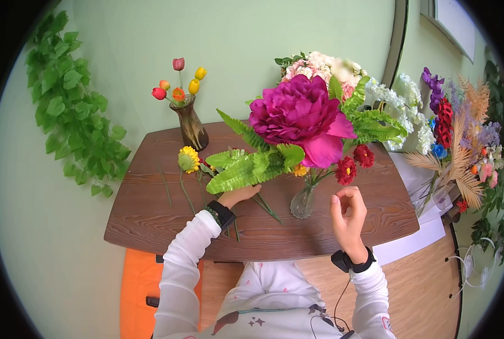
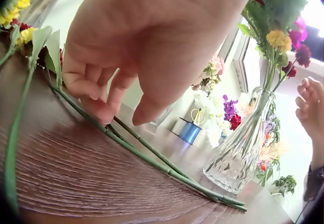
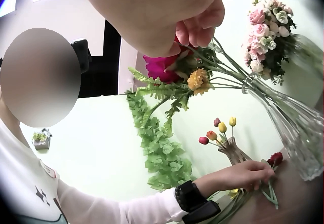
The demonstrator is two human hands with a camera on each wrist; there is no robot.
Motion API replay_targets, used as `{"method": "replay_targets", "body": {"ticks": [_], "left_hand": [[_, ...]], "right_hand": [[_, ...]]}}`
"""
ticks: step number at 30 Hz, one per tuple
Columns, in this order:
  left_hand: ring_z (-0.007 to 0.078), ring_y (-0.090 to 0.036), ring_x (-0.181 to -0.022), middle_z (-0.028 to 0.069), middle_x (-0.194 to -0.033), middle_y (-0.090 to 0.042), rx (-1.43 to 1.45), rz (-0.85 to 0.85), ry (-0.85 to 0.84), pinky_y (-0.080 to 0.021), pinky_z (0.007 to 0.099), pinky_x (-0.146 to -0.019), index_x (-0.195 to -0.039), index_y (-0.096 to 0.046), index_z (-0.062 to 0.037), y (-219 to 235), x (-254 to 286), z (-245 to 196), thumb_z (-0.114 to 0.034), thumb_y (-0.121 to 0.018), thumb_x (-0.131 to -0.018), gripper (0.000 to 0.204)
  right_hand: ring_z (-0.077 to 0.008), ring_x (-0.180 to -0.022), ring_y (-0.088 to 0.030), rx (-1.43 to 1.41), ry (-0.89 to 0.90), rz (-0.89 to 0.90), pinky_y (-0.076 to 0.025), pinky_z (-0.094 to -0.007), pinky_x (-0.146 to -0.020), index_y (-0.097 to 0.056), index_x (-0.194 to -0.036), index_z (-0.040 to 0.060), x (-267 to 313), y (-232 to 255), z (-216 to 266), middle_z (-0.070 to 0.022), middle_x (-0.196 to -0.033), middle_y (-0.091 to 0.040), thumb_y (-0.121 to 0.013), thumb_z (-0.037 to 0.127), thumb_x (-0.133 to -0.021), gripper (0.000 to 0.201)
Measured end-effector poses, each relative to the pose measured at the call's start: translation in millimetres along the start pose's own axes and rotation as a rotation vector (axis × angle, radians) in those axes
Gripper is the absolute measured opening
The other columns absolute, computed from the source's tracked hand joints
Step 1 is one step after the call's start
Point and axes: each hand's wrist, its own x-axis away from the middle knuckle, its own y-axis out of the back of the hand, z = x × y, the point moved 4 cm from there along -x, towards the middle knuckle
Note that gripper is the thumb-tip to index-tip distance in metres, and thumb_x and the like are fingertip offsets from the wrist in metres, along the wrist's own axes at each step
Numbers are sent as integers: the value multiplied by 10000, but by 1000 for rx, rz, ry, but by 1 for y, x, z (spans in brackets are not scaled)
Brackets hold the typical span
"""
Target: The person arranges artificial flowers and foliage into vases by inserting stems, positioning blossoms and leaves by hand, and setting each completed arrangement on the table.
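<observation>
My left hand point(image 1: 240, 195) is low over the table, below the fern leaves. In the left wrist view its curled fingers hold green flower stems point(image 2: 152, 163) that lie along the wood. A red flower point(image 3: 275, 158) shows beside that hand in the right wrist view. My right hand point(image 1: 350, 217) is raised right of the clear glass vase point(image 1: 302, 202), fingers loosely curled and nothing in them. A large magenta flower point(image 1: 302, 116), fern leaves point(image 1: 243, 169) and small red flowers point(image 1: 345, 170) stand in the vase. The leaves hide the loose blooms near my left hand.
A brown vase point(image 1: 192, 127) of tulips stands at the table's back left. A yellow flower point(image 1: 188, 160) lies in front of it. Pink and white flowers point(image 1: 322, 68) stand behind the magenta bloom. More flowers point(image 1: 444, 124) fill the right side. A blue ribbon spool point(image 2: 187, 131) sits beyond the stems.
</observation>
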Motion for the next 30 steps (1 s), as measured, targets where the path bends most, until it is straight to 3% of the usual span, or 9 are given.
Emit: {"method": "replay_targets", "body": {"ticks": [2, 4, 8, 10, 20, 22, 23, 25, 30], "left_hand": [[240, -572, -743, 102, -801, -588, 53, -27, 8, -440, 333, -686, -946, -573, -49, -1, 1, 6, -355, -547, -807, 337], [223, -569, -761, 90, -805, -587, 173, -142, -104, -437, 333, -694, -901, -584, -57, 1, 2, 12, -313, -604, -765, 290], [232, -569, -807, 86, -833, -598, 57, -243, -92, -432, 363, -744, -918, -594, -72, 3, 0, 22, -283, -636, -735, 283], [273, -513, -1010, 116, -1026, -577, -186, -402, -263, -373, 392, -896, -1049, -567, -80, 5, 0, 27, -279, -640, -725, 387], [319, -374, -1184, 143, -1227, -469, 21, -375, -195, -254, 414, -1014, -1191, -480, -73, 4, -8, 24, -286, -617, -750, 508], [332, -202, -1284, 146, -1347, -335, -96, -225, -108, -122, 410, -1069, -1285, -373, -55, -2, -15, 23, -308, -608, -769, 621], [332, -202, -1284, 146, -1347, -335, -95, -224, -111, -122, 410, -1069, -1285, -373, -55, -6, -19, 26, -308, -608, -769, 621], [272, -550, -926, 134, -1019, -565, -482, -689, -357, -447, 393, -788, -1111, -495, -81, 1, -13, 13, -313, -512, -829, 365], [250, -549, -856, 132, -966, -566, -95, -533, -226, -447, 366, -732, -1077, -490, -70, 16, -22, 10, -303, -498, -840, 332]], "right_hand": [[-77, -508, -428, -5, -2, 5, -299, -219, -450, -493, -772, 35, 0, 0, 2, -31, -713, -501, -601, 9, -757, 112], [-78, -508, -429, -12, -3, 12, -301, -221, -451, -496, -765, 32, 1, -1, 3, -31, -705, -503, -593, 3, -761, 101], [-87, -510, -432, -36, 10, 36, -306, -226, -451, -505, -763, 24, 2, -4, 4, -38, -704, -512, -582, -5, -765, 83], [-91, -511, -433, -42, 17, 44, -308, -229, -452, -507, -760, 22, 3, -6, 4, -40, -701, -513, -579, -7, -765, 78], [-114, -510, -452, -50, -11, 101, -324, -243, -457, -531, -746, 19, 5, -14, 7, -49, -677, -527, -576, 1, -760, 51], [-116, -511, -456, -49, -17, 105, -327, -244, -459, -534, -745, 20, 6, -14, 6, -50, -672, -528, -576, 4, -760, 48], [-118, -510, -457, -42, -13, 113, -328, -245, -459, -535, -744, 21, 6, -13, 6, -50, -667, -527, -577, 6, -760, 47], [-120, -510, -458, -33, -11, 119, -330, -246, -458, -535, -743, 21, 7, -12, 6, -50, -662, -526, -578, 9, -759, 47], [-128, -505, -466, -30, -36, 163, -335, -251, -457, -541, -745, 20, 9, -12, 3, -58, -657, -525, -576, 22, -768, 42]]}}
